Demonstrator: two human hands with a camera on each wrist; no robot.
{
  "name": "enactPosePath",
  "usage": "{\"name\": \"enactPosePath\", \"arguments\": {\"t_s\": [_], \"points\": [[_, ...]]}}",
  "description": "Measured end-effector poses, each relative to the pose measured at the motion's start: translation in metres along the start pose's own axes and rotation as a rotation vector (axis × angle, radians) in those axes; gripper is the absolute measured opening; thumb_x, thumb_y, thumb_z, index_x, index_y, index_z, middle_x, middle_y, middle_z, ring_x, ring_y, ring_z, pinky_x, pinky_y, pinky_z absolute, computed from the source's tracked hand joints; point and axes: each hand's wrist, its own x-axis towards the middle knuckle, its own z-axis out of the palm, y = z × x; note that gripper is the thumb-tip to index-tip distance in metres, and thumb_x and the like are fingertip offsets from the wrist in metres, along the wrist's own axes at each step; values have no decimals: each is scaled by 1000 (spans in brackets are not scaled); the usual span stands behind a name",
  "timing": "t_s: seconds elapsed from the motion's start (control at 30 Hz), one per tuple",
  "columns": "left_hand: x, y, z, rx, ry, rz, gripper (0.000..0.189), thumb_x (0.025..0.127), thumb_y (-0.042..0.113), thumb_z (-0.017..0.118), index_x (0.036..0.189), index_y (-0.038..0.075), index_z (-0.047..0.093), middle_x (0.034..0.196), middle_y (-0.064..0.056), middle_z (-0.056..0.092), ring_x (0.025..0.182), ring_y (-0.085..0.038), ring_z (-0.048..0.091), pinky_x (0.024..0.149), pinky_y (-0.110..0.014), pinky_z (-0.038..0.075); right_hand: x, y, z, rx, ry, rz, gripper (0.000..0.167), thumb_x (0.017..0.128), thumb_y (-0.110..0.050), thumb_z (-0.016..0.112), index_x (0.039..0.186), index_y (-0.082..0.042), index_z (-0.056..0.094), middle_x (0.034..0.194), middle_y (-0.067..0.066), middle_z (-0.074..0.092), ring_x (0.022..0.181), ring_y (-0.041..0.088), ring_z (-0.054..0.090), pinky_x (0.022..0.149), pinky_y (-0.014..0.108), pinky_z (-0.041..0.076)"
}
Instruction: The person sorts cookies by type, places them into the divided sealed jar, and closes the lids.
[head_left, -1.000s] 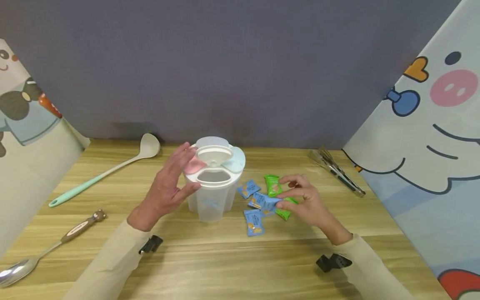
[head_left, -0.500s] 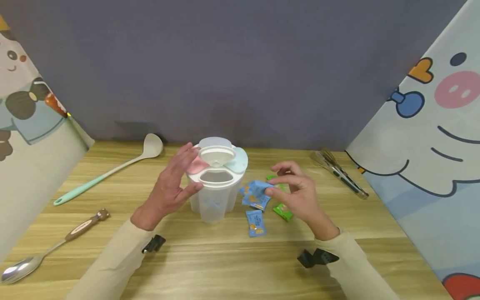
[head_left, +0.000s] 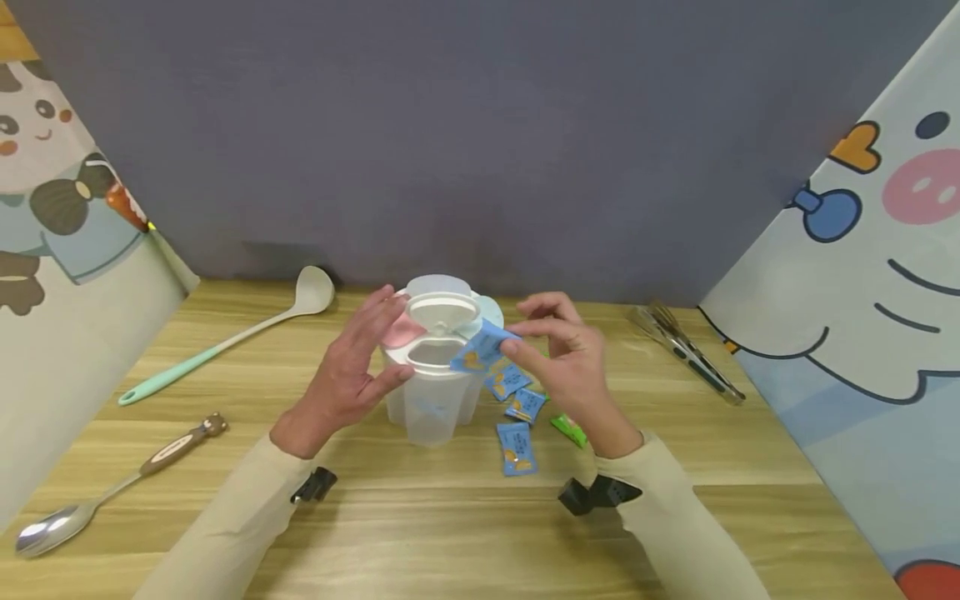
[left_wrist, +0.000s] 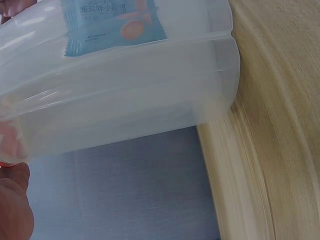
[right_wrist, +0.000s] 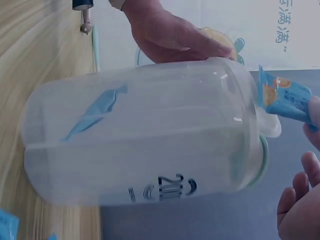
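A translucent plastic container (head_left: pixel 429 417) stands upright, its white lid (head_left: pixel 438 332) carrying pink and light-blue flaps, with front and middle openings uncovered. My left hand (head_left: pixel 341 379) rests against its left side near the rim, fingers and thumb spread fairly straight. Between thumb and fingers, my right hand (head_left: pixel 566 358) pinches a blue snack packet (head_left: pixel 480 347) just above the lid's front opening. Another blue packet (left_wrist: pixel 117 25) shows through the container wall in the left wrist view. On the table to the right lie several blue packets (head_left: pixel 517 450) and a green packet (head_left: pixel 570 429), partly behind my right hand.
A ladle (head_left: pixel 247 337) with a mint handle lies at the left. In front of it is a metal spoon (head_left: pixel 97 500) with a brown bear-topped handle. Tongs (head_left: pixel 690 354) and what looks like a whisk (head_left: pixel 660 315) lie at the right. A grey panel (head_left: pixel 480 150) stands behind.
My right hand has lifted the blue packet from the pile and carried it left to above the lid. The left hand stays at the container; the head view has shifted slightly.
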Motion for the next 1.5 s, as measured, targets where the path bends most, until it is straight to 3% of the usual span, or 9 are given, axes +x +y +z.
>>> {"name": "enactPosePath", "arguments": {"t_s": [0.23, 0.47, 0.63, 0.9, 1.1, 1.2, 1.33, 1.5], "points": [[0, -1, 1, -2, -4, 2, 64, 97, 48, 48, 133, -4, 43, 135, -23, 46, 127, -43, 38, 107, -49, 32, 7, 7, 13, -8, 64, 23, 22, 78, -18, 79, 84, 2, 73, 94, 28, 53, 89, 25, 51, 67, 23, 45], [0, 0, 1, -5, -9, -10, 63, 97, 48, 47, 134, -3, 43, 136, -22, 46, 127, -43, 37, 107, -48, 32, 8, 10, 19, 28, 101, 69, 16, 78, -18, 79, 85, -4, 74, 95, 17, 56, 92, 24, 51, 69, 21, 48], [-1, 0, 0, 0, -10, -17, 63, 97, 48, 47, 134, -3, 42, 137, -21, 46, 127, -43, 37, 108, -47, 32, 7, 12, 22, 69, 85, 88, 13, 80, -16, 77, 88, -6, 75, 95, 15, 56, 92, 24, 53, 73, 22, 52], [0, 0, 1, 10, 0, -2, 64, 97, 49, 47, 133, -4, 43, 136, -22, 47, 127, -43, 38, 107, -48, 33, 7, 14, 23, 76, 60, 90, 19, 82, -13, 74, 89, 4, 70, 88, 10, 63, 81, 20, 57, 67, 22, 51], [0, 0, 1, 16, 0, 0, 64, 97, 49, 46, 133, -4, 43, 136, -21, 47, 126, -43, 39, 107, -48, 33, 12, 9, 19, 59, 83, 92, 16, 83, -9, 73, 93, 3, 71, 88, 8, 70, 74, 15, 63, 65, 23, 53], [0, 0, 1, 19, -1, 1, 65, 97, 49, 46, 133, -4, 43, 136, -21, 46, 126, -43, 39, 107, -48, 33, 14, 7, 18, 50, 81, 76, 23, 83, -9, 74, 93, 11, 68, 88, 10, 70, 73, 16, 63, 64, 23, 54], [1, 0, 1, 21, -3, 3, 65, 97, 49, 46, 133, -4, 43, 135, -23, 47, 126, -43, 39, 107, -48, 33, 13, 7, 20, 7, 54, 66, 38, 81, -16, 76, 90, 19, 63, 82, 11, 68, 66, 15, 59, 57, 21, 52], [0, 2, 1, 24, -6, -3, 64, 97, 49, 45, 136, -2, 41, 134, -24, 47, 127, -42, 38, 107, -47, 33, 11, 9, 22, -73, 23, 20, 37, 80, -21, 77, 90, 14, 67, 69, 10, 63, 57, 15, 46, 47, 19, 37]]}}
